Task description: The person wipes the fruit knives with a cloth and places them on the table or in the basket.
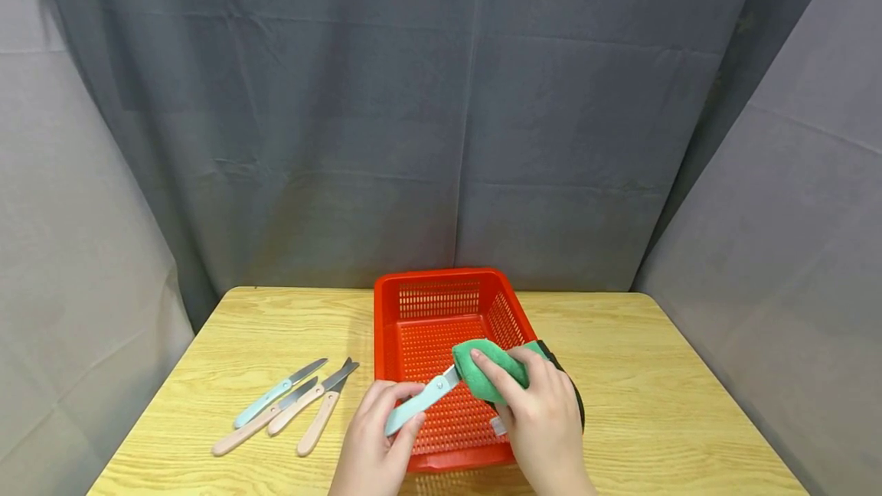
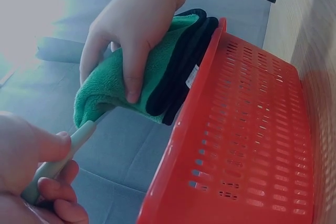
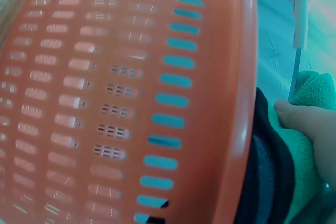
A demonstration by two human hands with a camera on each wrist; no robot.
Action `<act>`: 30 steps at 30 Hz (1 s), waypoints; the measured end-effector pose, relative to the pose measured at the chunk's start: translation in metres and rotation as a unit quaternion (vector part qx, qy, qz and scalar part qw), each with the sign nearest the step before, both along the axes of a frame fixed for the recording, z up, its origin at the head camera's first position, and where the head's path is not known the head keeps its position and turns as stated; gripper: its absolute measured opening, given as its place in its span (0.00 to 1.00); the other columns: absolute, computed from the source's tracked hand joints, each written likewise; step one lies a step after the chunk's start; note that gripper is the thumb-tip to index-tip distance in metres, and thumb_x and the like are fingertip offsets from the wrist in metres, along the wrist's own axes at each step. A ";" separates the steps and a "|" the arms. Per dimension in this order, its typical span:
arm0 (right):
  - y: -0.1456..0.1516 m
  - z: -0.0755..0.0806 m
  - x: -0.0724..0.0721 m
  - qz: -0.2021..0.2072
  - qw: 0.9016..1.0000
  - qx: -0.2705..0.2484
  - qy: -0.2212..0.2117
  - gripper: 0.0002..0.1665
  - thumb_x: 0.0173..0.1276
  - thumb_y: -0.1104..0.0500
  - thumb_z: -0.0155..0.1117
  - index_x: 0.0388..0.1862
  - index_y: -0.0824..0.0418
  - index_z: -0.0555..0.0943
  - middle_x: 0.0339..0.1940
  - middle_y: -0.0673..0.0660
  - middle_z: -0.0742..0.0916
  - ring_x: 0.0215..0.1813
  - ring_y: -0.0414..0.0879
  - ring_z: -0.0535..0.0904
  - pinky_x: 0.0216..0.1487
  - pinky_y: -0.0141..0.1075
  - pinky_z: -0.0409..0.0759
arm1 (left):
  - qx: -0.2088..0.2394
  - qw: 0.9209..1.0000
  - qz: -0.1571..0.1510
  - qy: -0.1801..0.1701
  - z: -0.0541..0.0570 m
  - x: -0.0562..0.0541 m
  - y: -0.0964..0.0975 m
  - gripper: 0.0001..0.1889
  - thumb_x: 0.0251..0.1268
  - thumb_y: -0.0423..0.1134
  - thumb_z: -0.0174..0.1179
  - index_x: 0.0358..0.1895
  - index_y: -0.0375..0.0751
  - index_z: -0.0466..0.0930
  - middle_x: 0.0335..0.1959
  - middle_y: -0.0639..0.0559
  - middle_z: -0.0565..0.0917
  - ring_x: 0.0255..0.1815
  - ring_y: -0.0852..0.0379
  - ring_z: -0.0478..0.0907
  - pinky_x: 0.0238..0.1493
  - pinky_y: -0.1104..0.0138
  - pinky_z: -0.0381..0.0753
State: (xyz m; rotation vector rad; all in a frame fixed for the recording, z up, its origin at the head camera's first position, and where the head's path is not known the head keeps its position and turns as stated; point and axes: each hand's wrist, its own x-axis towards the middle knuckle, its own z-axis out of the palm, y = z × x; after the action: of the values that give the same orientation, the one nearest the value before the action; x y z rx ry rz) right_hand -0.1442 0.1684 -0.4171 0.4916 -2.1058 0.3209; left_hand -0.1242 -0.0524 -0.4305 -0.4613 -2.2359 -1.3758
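Note:
My left hand grips the pale blue-green handle of a knife, which points up and to the right. The knife's blade mostly disappears into a folded green cloth with black edging. Around that cloth the fingers and thumb of my right hand are curled, pinching it over the blade. Both hands are above the front part of a red perforated plastic basket. In the left wrist view, the green cloth wraps the blade side of the knife, just above the basket's rim.
Left of the basket, several knives lie on the wooden table: one with a pale blue handle and others with beige handles, their blades overlapping. Grey curtains stand behind and at both sides.

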 end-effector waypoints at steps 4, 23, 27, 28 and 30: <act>0.005 0.000 -0.002 -0.011 1.000 -0.018 -0.006 0.47 0.44 0.67 0.85 0.63 0.37 0.83 0.48 0.60 0.82 0.41 0.55 0.81 0.36 0.50 0.78 | 0.001 1.000 0.003 0.005 0.000 0.000 0.000 0.17 0.58 0.28 0.72 0.51 0.45 0.85 0.42 0.66 0.79 0.35 0.70 0.71 0.38 0.72 0.77; -0.014 0.005 0.012 0.045 0.999 0.006 0.007 0.47 0.42 0.73 0.76 0.61 0.39 0.85 0.46 0.59 0.83 0.41 0.54 0.80 0.36 0.49 0.80 | 0.006 1.000 0.014 -0.007 0.001 0.000 0.001 0.17 0.60 0.29 0.72 0.51 0.47 0.84 0.42 0.64 0.78 0.34 0.69 0.71 0.36 0.72 0.77; -0.016 0.003 0.010 0.046 0.999 0.006 0.002 0.49 0.39 0.74 0.75 0.62 0.38 0.84 0.46 0.58 0.83 0.42 0.53 0.80 0.36 0.47 0.79 | 0.010 1.000 0.014 -0.006 0.001 0.000 0.001 0.18 0.60 0.29 0.72 0.52 0.48 0.84 0.42 0.65 0.78 0.34 0.69 0.71 0.36 0.72 0.77; -0.015 0.002 0.010 0.044 0.999 0.007 0.003 0.50 0.38 0.74 0.75 0.62 0.38 0.84 0.46 0.58 0.83 0.41 0.53 0.80 0.36 0.47 0.78 | 0.010 1.000 0.013 -0.007 0.001 0.000 0.001 0.18 0.60 0.29 0.72 0.52 0.47 0.84 0.42 0.65 0.78 0.34 0.69 0.71 0.36 0.72 0.77; -0.014 0.001 0.009 0.040 0.999 0.007 0.001 0.51 0.36 0.73 0.77 0.62 0.38 0.84 0.46 0.58 0.83 0.40 0.53 0.80 0.36 0.47 0.78 | 0.010 1.000 0.012 -0.008 0.002 0.001 0.001 0.17 0.59 0.29 0.72 0.52 0.46 0.84 0.42 0.65 0.78 0.34 0.69 0.71 0.37 0.72 0.77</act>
State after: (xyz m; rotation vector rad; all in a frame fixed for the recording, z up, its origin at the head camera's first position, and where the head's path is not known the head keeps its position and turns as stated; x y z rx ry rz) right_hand -0.1350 0.1539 -0.4160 0.5843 -2.0918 0.3517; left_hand -0.1232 -0.0514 -0.4289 -0.4172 -2.2309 -1.3928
